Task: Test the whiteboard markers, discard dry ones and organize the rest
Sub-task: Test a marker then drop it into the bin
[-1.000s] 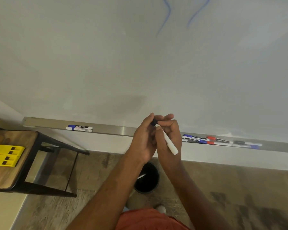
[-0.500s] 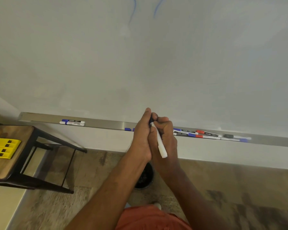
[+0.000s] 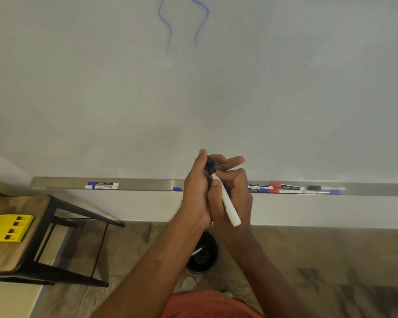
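Observation:
A white marker (image 3: 226,203) with a dark blue cap end is held in both hands in front of the metal tray (image 3: 147,184). My left hand (image 3: 197,191) grips the cap end (image 3: 209,165); my right hand (image 3: 233,189) grips the white barrel, two fingers stretched out. Two blue-capped markers (image 3: 102,185) lie at the tray's left. Several blue, red and black markers (image 3: 285,188) lie at its right. A blue piece (image 3: 177,189) shows beside my left hand. Two blue wavy lines (image 3: 184,21) mark the whiteboard (image 3: 285,88).
A black bin (image 3: 202,255) with a discarded marker inside stands on the floor under my hands. A wooden table with black legs (image 3: 16,246) at the left carries yellow blocks (image 3: 8,228). A shoe tip (image 3: 189,283) shows near the bin.
The view tilted up, showing more of the blue lines. My hands stay together on the marker, and my right fingers have stretched outward.

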`<state>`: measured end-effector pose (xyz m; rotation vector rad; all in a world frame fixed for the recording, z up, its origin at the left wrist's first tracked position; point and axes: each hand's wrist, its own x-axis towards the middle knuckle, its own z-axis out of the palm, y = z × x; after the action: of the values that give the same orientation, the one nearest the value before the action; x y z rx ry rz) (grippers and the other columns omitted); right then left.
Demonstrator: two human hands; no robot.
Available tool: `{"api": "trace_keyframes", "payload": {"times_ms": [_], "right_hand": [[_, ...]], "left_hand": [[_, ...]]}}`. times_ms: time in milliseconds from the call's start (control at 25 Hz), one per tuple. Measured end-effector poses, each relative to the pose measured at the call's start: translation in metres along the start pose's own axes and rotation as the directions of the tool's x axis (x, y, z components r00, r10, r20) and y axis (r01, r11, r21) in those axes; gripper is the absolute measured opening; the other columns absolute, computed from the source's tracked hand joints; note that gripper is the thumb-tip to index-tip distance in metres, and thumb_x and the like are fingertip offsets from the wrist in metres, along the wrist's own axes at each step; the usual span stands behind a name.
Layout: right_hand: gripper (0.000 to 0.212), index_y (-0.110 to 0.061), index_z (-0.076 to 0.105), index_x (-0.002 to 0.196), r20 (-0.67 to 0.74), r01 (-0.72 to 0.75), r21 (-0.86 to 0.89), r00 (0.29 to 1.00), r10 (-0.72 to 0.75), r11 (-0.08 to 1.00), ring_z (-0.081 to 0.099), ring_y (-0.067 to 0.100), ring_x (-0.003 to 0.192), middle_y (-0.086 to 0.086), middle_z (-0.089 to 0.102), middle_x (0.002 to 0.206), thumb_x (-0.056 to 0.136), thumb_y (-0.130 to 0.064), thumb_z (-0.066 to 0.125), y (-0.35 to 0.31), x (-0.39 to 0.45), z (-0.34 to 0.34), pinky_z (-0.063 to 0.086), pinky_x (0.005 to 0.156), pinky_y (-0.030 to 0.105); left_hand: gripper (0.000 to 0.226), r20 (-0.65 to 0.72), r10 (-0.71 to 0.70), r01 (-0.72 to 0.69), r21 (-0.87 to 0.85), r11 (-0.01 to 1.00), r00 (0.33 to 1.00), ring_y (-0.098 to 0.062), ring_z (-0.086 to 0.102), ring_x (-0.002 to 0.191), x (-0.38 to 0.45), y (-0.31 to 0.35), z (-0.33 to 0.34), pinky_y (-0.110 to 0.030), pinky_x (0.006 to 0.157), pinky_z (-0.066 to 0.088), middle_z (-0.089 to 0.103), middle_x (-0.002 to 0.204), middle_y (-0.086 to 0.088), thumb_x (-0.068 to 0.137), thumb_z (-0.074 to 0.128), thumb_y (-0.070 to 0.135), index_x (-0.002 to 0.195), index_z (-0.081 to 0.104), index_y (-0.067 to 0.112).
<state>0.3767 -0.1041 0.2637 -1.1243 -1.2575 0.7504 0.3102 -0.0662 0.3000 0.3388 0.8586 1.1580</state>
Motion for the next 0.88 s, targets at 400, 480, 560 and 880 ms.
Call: {"api": "trace_keyframes", "payload": {"times_ms": [400, 480, 560, 880], "right_hand": [[0.020, -0.012, 0.059, 0.112, -0.100, 0.269, 0.100, 0.961, -0.259, 0.958, 0.072, 0.027, 0.083, -0.001, 0.070, 0.098, 0.097, -0.025, 0.060, -0.065, 0.059, 0.018, 0.060, 0.065, 0.049], [0.015, -0.016, 0.059, 0.110, -0.114, 0.316, 0.120, 0.946, -0.303, 0.941, 0.070, 0.027, 0.078, -0.002, 0.069, 0.092, 0.096, -0.023, 0.059, -0.086, 0.075, 0.020, 0.058, 0.063, 0.046], [0.013, -0.016, 0.059, 0.108, -0.136, 0.339, 0.130, 0.937, -0.322, 0.932, 0.068, 0.025, 0.075, 0.003, 0.069, 0.086, 0.096, -0.021, 0.059, -0.105, 0.092, 0.021, 0.056, 0.063, 0.044], [0.012, -0.024, 0.059, 0.104, -0.186, 0.462, -0.007, 0.871, -0.455, 0.887, 0.071, 0.019, 0.082, -0.001, 0.074, 0.089, 0.094, -0.020, 0.063, -0.166, 0.157, 0.021, 0.054, 0.068, 0.038]], "left_hand": [[0.057, 0.176, 0.456, -0.488, 0.362, 0.794, 0.872, -0.025, 0.070, 0.089, 0.006, 0.101, 0.028, -0.047, 0.090, 0.053, 0.077, 0.110, -0.006, 0.110, 0.025, 0.045, 0.105, 0.073, 0.015], [0.056, 0.203, 0.600, -0.621, 0.429, 0.656, 0.774, -0.023, 0.071, 0.089, 0.006, 0.128, 0.035, -0.042, 0.084, 0.052, 0.078, 0.106, -0.002, 0.110, 0.025, 0.044, 0.107, 0.074, 0.018], [0.053, 0.241, 0.718, -0.730, 0.451, 0.513, 0.653, -0.021, 0.071, 0.088, 0.006, 0.151, 0.039, -0.037, 0.080, 0.050, 0.078, 0.104, 0.001, 0.110, 0.027, 0.044, 0.108, 0.074, 0.019], [0.026, 0.342, 0.919, -0.904, 0.426, 0.035, 0.196, -0.015, 0.067, 0.096, 0.022, 0.255, 0.067, -0.032, 0.085, 0.051, 0.072, 0.098, 0.008, 0.106, 0.046, 0.030, 0.098, 0.065, 0.014]]}}
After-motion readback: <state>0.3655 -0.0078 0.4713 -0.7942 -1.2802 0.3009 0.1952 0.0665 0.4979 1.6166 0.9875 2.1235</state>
